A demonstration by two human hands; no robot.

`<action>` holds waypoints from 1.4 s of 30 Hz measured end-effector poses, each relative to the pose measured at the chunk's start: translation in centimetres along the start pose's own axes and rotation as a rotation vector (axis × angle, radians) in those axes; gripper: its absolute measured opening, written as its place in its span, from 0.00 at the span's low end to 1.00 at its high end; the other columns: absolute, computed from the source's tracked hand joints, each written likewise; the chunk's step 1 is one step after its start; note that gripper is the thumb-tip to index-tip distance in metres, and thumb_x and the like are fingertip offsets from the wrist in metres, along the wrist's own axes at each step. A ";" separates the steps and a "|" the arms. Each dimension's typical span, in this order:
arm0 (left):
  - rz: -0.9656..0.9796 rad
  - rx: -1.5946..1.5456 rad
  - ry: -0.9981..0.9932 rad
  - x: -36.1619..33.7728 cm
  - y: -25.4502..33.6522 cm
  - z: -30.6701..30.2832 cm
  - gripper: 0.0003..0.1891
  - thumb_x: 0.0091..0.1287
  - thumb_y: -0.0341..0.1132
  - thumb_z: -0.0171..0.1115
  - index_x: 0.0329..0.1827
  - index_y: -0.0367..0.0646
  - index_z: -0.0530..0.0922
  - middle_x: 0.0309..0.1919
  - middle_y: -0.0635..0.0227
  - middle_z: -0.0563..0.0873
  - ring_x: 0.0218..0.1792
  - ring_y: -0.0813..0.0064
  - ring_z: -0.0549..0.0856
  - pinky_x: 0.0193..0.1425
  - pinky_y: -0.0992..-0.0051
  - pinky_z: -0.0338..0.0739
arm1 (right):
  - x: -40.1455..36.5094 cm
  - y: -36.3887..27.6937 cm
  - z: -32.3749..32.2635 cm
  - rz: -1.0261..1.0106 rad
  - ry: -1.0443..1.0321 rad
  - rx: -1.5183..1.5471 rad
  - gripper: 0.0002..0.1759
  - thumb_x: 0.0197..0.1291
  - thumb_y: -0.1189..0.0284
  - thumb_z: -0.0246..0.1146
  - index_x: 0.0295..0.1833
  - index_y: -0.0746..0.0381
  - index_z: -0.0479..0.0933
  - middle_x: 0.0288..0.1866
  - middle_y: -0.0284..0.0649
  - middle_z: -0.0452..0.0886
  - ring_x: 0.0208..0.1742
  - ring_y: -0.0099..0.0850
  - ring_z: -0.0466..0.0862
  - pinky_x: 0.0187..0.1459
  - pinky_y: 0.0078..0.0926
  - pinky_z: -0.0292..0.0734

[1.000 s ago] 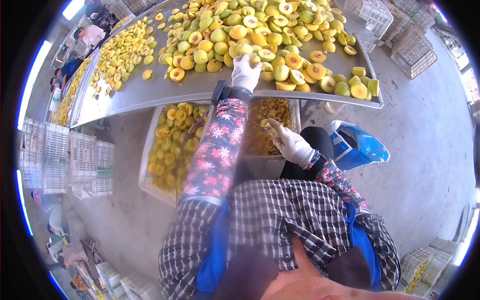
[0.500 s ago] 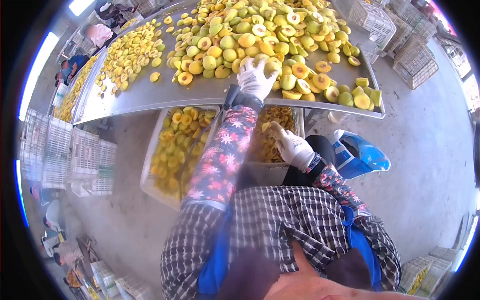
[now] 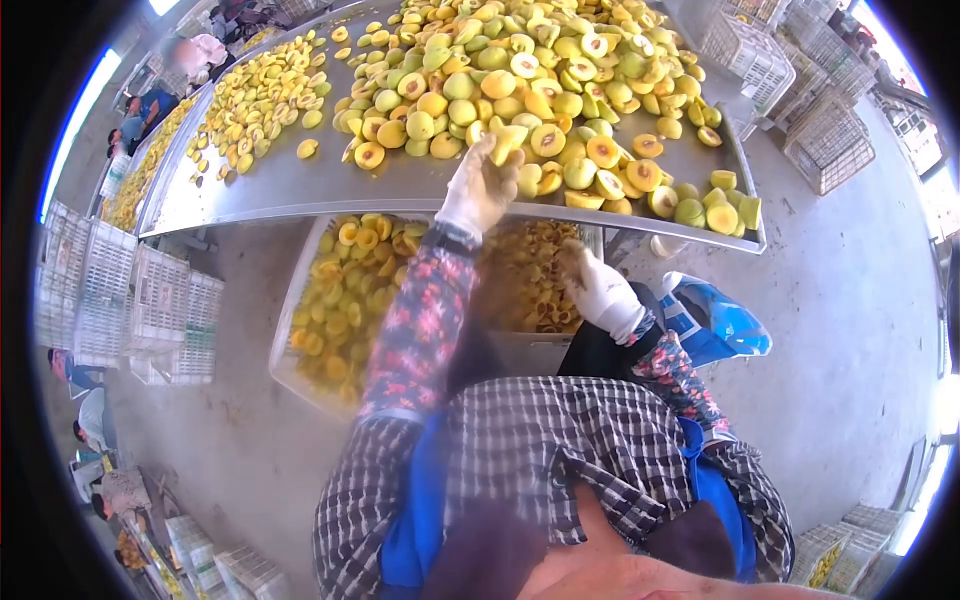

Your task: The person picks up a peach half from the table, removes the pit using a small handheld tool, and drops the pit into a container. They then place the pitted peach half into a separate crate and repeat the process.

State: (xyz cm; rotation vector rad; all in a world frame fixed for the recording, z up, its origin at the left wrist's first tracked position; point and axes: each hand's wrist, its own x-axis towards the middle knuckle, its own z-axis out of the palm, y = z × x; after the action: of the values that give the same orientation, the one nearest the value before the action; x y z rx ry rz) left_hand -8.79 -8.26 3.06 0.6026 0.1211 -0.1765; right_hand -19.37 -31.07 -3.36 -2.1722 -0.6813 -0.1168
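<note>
In my left hand (image 3: 480, 190), gloved in white, a yellow-green peach half (image 3: 508, 143) is pinched between thumb and fingers. The hand is above the front edge of the metal table (image 3: 400, 195), just before a large heap of cut peaches (image 3: 470, 85). My right hand (image 3: 607, 298), also gloved, is lower down, over a crate of brownish-yellow peach scraps (image 3: 545, 265). Its stained fingers are curled together; what they hold, if anything, does not show.
Left of the scraps, a white crate (image 3: 283, 345) holds peach halves. A blue and white bag (image 3: 735, 335) stands at right. Plastic crates (image 3: 828, 145) sit beyond the table, more stacked crates (image 3: 100, 280) at left. Other people (image 3: 155, 105) are seated along the far left.
My left hand has drawn back from the heap towards me, lifting a peach half. A yellow piece seen in my right fingers is no longer visible there; that hand has shifted slightly right.
</note>
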 end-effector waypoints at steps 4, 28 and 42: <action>-0.358 -0.170 -0.444 -3.7 -1.3 -2.9 0.22 0.72 0.50 0.55 0.59 0.44 0.76 0.47 0.64 0.85 0.42 0.71 0.85 0.38 0.75 0.81 | 2.8 -2.6 -0.4 0.188 0.157 0.238 0.22 0.71 0.79 0.53 0.68 0.67 0.62 0.46 0.41 0.79 0.45 0.28 0.80 0.48 0.23 0.76; -0.116 -0.137 -0.050 -8.0 -5.7 0.4 0.20 0.74 0.48 0.56 0.50 0.36 0.75 0.44 0.54 0.83 0.49 0.54 0.83 0.58 0.59 0.78 | 1.9 -5.9 -2.0 0.012 0.093 -0.129 0.13 0.66 0.67 0.62 0.50 0.62 0.70 0.32 0.53 0.81 0.34 0.55 0.82 0.32 0.45 0.77; -0.049 -0.100 0.128 -7.4 -7.5 -0.8 0.15 0.73 0.44 0.59 0.47 0.39 0.74 0.40 0.58 0.83 0.43 0.58 0.85 0.50 0.58 0.82 | 0.5 -4.1 1.3 -0.015 0.094 0.166 0.20 0.71 0.67 0.57 0.61 0.68 0.66 0.33 0.52 0.81 0.34 0.50 0.84 0.36 0.39 0.79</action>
State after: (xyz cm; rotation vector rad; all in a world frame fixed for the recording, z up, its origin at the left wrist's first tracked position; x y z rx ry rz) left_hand -17.58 -12.93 -0.49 0.5109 0.2676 -0.1785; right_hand -21.23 -27.79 -1.16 -1.9898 -0.6313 -0.1633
